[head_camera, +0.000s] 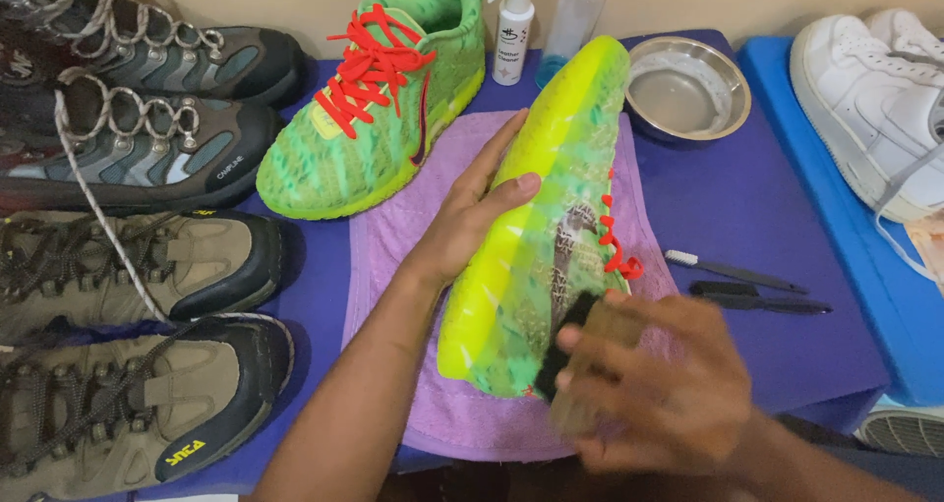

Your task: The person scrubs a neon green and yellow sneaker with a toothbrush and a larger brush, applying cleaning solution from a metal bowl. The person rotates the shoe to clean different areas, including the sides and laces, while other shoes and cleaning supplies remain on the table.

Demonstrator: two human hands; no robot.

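- Holding a green and yellow shoe [536,236] sole-up over a purple towel [433,197] on the bench [777,266], the left hand [472,212] lies flat along its side, fingers nearly straight and thumb pressed to the sole edge
- The right hand [649,379] is curled around a wooden brush [580,364], dark bristles against the sole near the lower end; that hand is blurred
- The shoe looks light, with a soft knit upper and a firmer rubbery sole, likely slick where wet; the side wall at mid-length, where the left hand sits, seems the steadiest place to grip
- Its long axis runs from lower left to upper right, the far tip pointing toward a steel bowl [688,84] and two bottles [541,15]; red laces [615,241] hang off its right side
- Its mate [379,118] stands upright just behind the towel; hiking boots [128,266] line the left, white sneakers [875,99] the right, small brushes [747,286] nearby
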